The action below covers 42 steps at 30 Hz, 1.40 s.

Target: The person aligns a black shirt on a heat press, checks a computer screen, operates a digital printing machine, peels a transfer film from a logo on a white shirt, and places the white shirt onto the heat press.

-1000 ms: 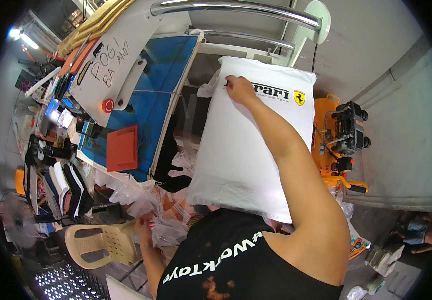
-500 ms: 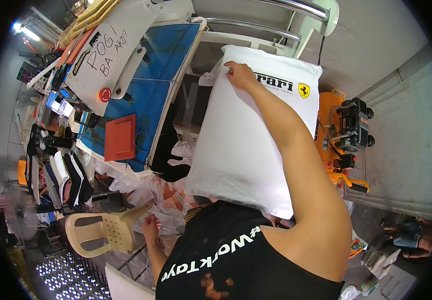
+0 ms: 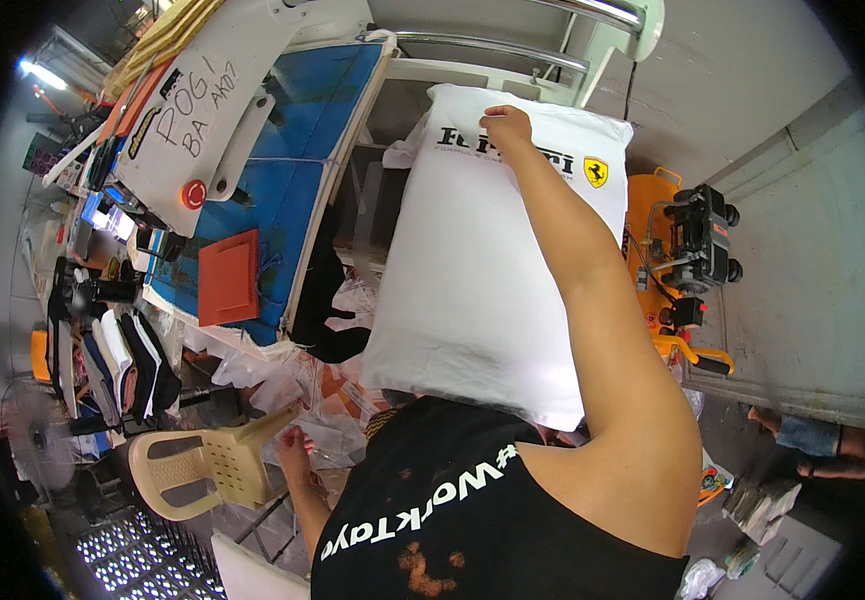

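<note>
A white T-shirt (image 3: 472, 270) lies spread over a flat board in front of me, with black lettering and a small yellow shield printed near its far end. My right hand (image 3: 508, 128) is over the middle of that lettering, arm stretched out. Its thumb and fingers are bent together; whatever is between them is too small to make out. Low at my left side hangs my left hand (image 3: 295, 447), loosely curled, with fingers a little apart and nothing visible in it. It is nearest the beige plastic chair (image 3: 207, 465).
On the left stands a machine with a blue bed (image 3: 312, 110), a red stop button (image 3: 193, 194) and a reddish square pad (image 3: 228, 278). Folded clothes (image 3: 132, 360) hang beyond it. An orange compressor (image 3: 687, 240) stands at the right. Another person's legs (image 3: 807, 437) show at lower right.
My right hand has moved right along the lettering, from its left end to its middle, uncovering the first letters. My left hand stays low. The whole view has shifted slightly.
</note>
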Motion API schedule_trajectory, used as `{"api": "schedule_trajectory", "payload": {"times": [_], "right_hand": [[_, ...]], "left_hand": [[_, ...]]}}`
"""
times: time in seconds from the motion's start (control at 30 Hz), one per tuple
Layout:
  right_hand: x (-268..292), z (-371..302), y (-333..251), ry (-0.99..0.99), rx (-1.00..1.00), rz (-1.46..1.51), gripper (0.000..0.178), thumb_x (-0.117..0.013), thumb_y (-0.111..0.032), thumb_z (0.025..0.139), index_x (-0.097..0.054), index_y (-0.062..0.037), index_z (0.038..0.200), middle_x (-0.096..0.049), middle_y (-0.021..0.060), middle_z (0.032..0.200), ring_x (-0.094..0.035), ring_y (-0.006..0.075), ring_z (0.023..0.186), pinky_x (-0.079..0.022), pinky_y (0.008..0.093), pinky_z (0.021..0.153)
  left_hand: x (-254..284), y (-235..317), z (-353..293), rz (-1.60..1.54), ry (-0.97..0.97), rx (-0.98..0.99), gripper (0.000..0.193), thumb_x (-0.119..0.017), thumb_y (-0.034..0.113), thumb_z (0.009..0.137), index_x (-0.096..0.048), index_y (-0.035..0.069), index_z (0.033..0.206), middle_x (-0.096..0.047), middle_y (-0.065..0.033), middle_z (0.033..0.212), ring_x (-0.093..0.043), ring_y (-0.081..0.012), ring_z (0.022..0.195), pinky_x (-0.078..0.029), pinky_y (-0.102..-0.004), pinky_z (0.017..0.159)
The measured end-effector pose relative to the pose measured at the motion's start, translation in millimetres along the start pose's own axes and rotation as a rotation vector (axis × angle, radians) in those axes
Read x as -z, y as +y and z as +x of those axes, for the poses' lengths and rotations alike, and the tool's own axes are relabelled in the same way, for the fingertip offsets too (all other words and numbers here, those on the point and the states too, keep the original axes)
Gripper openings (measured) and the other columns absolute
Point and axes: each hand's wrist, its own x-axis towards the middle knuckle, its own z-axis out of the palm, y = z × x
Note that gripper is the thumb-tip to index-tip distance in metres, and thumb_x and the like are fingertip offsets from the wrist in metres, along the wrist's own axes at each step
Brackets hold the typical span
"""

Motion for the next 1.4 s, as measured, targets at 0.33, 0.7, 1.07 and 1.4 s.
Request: {"api": "schedule_trajectory", "payload": {"times": [0.33, 0.7, 1.07, 1.4], "right_hand": [[124, 108, 74, 0.279, -0.084, -0.454, 0.023, -0.06, -0.023, 0.089, -0.077, -0.0152, 0.102, -0.075, 0.0063, 0.11, -0.071, 0.0238, 0.103, -0.056, 0.0351, 0.089], [457, 26, 117, 0.492, -0.378, -1.408, 0.032, -0.069, -0.023, 0.088, -0.07, -0.0146, 0.119, -0.07, 0.0074, 0.122, -0.071, 0.0289, 0.106, -0.06, 0.0412, 0.08], [359, -345, 327, 0.939, -0.238, -0.653, 0.035, -0.061, -0.033, 0.094, -0.071, 0.0002, 0.096, -0.072, 0.0194, 0.092, -0.07, 0.0336, 0.086, -0.054, 0.0453, 0.076], [42, -579, 191, -0.157, 0.216, -0.551, 0.013, -0.064, -0.01, 0.085, -0.075, -0.0073, 0.091, -0.071, 0.0156, 0.097, -0.07, 0.0356, 0.089, -0.056, 0.0454, 0.083]], "left_hand": [[35, 175, 46, 0.286, 0.269, -0.581, 0.023, -0.059, 0.013, 0.101, -0.064, 0.0, 0.119, -0.065, -0.0052, 0.091, -0.058, -0.0115, 0.075, -0.048, -0.026, 0.069], [-40, 412, 55, 0.811, 0.358, -1.436, 0.036, -0.06, 0.018, 0.1, -0.058, -0.001, 0.129, -0.061, -0.0198, 0.124, -0.054, -0.0382, 0.122, -0.04, -0.0448, 0.105], [-60, 430, 107, 0.94, 0.347, -1.559, 0.056, -0.058, 0.049, 0.098, -0.07, -0.006, 0.104, -0.069, -0.0241, 0.111, -0.059, -0.046, 0.109, -0.039, -0.0523, 0.104], [-81, 407, 55, 0.919, 0.349, -1.542, 0.055, -0.064, 0.056, 0.089, -0.069, 0.002, 0.1, -0.072, -0.0231, 0.093, -0.066, -0.0462, 0.09, -0.047, -0.0539, 0.094]]}}
